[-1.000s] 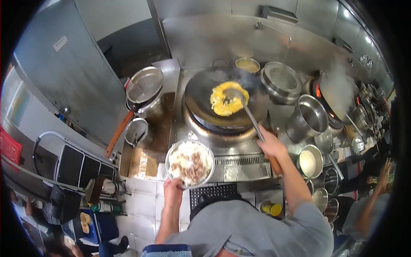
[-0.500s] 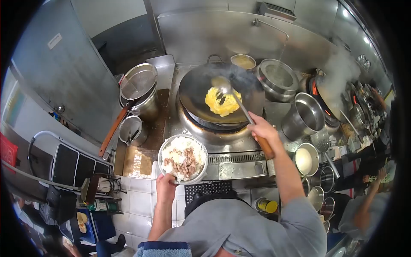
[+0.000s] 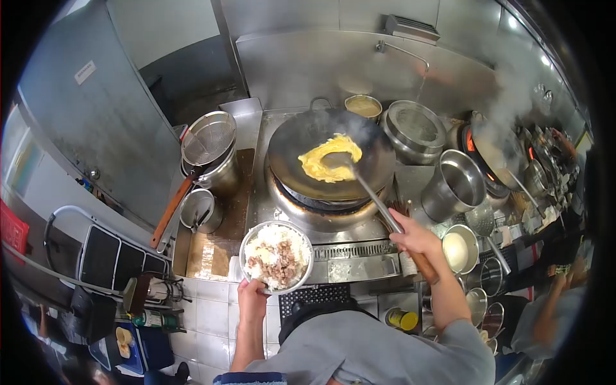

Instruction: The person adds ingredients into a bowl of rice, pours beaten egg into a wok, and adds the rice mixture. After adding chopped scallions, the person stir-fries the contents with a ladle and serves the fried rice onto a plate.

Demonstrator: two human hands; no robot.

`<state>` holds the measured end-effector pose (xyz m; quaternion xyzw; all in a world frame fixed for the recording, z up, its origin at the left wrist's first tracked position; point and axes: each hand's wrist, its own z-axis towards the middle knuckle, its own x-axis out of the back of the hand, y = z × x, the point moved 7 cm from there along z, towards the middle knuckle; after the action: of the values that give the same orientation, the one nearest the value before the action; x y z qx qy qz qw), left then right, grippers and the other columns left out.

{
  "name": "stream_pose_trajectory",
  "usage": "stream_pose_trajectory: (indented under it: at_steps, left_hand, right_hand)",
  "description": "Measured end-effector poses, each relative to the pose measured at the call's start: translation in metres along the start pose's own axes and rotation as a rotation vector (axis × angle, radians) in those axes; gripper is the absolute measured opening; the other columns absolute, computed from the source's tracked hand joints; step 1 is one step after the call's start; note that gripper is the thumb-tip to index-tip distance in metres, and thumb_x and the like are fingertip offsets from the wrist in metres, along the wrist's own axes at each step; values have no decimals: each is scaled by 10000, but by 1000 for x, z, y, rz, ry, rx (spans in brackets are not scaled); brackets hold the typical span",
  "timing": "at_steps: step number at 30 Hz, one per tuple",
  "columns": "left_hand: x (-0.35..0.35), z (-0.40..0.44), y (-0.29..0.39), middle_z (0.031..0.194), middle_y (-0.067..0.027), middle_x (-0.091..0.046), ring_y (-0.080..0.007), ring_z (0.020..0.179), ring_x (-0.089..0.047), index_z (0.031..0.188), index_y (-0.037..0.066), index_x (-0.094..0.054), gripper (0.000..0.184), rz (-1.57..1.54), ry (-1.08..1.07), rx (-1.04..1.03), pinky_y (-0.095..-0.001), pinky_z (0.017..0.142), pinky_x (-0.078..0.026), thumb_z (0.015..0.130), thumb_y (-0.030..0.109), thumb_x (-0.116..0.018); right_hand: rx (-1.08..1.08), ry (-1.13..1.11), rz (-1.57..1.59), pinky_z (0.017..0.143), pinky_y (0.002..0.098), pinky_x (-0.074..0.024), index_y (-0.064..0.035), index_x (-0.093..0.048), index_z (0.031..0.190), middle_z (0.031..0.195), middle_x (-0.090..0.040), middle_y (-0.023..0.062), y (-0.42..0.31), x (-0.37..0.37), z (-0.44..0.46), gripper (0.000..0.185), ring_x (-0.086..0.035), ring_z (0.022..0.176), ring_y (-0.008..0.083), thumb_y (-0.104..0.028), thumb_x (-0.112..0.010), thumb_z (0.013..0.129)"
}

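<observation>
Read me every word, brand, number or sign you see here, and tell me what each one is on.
White sign on the grey door: it seems to carry a line of print, too small and blurred to read.
Green canister: any marking is too blurred to read.
No other text can be made out.

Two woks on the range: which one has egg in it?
The centre wok: yellow egg lies in it, touched by the ladle in the right hand. The far-right wok has flames beside it and no visible egg.
</observation>
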<state>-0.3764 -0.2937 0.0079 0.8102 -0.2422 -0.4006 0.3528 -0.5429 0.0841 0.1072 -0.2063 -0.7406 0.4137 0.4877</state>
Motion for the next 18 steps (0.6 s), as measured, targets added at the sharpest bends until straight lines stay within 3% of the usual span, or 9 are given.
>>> stream_pose_trajectory:
  at_steps: [1,3,5,7,9,11,13,14,18]
  left_hand:
    - [-4,-8,-1,863,-95,-622,-209,725,-616,936,-10,-561,263,-8,28,14,-375,639,-535,690,-21,-471]
    - [0,-7,-3,864,-98,-622,-211,724,-615,942,-13,-556,265,8,6,13,-381,644,-537,692,-20,-470]
    - [-4,-9,-9,863,-101,-622,-211,720,-615,940,-14,-555,262,8,-16,0,-383,646,-538,693,-20,-468]
    - [-4,-13,-6,861,-102,-623,-208,713,-614,930,-12,-556,254,37,-32,-18,-378,645,-538,693,-21,-466]
    - [5,-15,-15,865,-109,-618,-218,729,-617,919,-5,-549,247,-44,7,-48,-393,661,-539,686,-19,-468]
    - [2,-23,-21,884,-117,-614,-233,763,-623,920,-9,-538,246,-24,50,-2,-410,677,-543,685,-17,-465]
    - [5,-25,-30,987,-142,-603,-264,866,-619,1028,-27,-505,339,12,10,16,-445,749,-535,696,-2,-439]
    - [0,-23,-33,1039,-155,-597,-280,917,-617,1082,-36,-489,388,26,-17,17,-463,785,-532,702,5,-426]
    - [-4,-39,-38,889,-123,-611,-233,756,-624,937,-8,-524,250,-7,59,-12,-406,667,-545,698,-8,-452]
  right_hand:
    - [-97,-167,202,421,252,-425,-81,-314,1403,668,-510,9,-3,-5,-15,633,-503,483,88,-84,-559,820]
    - [-61,-206,504,398,250,-406,-82,-301,1413,628,-474,6,-1,-11,25,654,-440,435,92,-72,-563,814]
    - [-25,6,286,391,245,-405,-69,-306,1408,604,-471,18,14,-17,75,638,-456,434,96,-71,-558,822]
    - [99,145,-83,399,249,-410,-79,-280,1424,615,-465,9,35,-15,48,644,-458,444,88,-63,-542,836]
    - [90,102,-104,399,253,-412,-85,-265,1432,617,-460,4,33,-14,28,645,-457,444,86,-61,-530,844]
    - [-87,-168,205,393,258,-412,-87,-263,1433,610,-455,3,8,-3,-18,641,-453,435,88,-66,-522,847]
    - [-9,-247,378,387,272,-417,-78,-295,1407,575,-486,36,7,-4,17,631,-502,442,119,-78,-554,831]
    - [9,-136,290,393,286,-422,-72,-290,1406,579,-488,40,18,-8,50,636,-509,444,129,-78,-553,827]
    - [179,206,-226,415,325,-436,-62,-263,1413,589,-491,52,37,-5,46,659,-514,432,157,-75,-547,818]
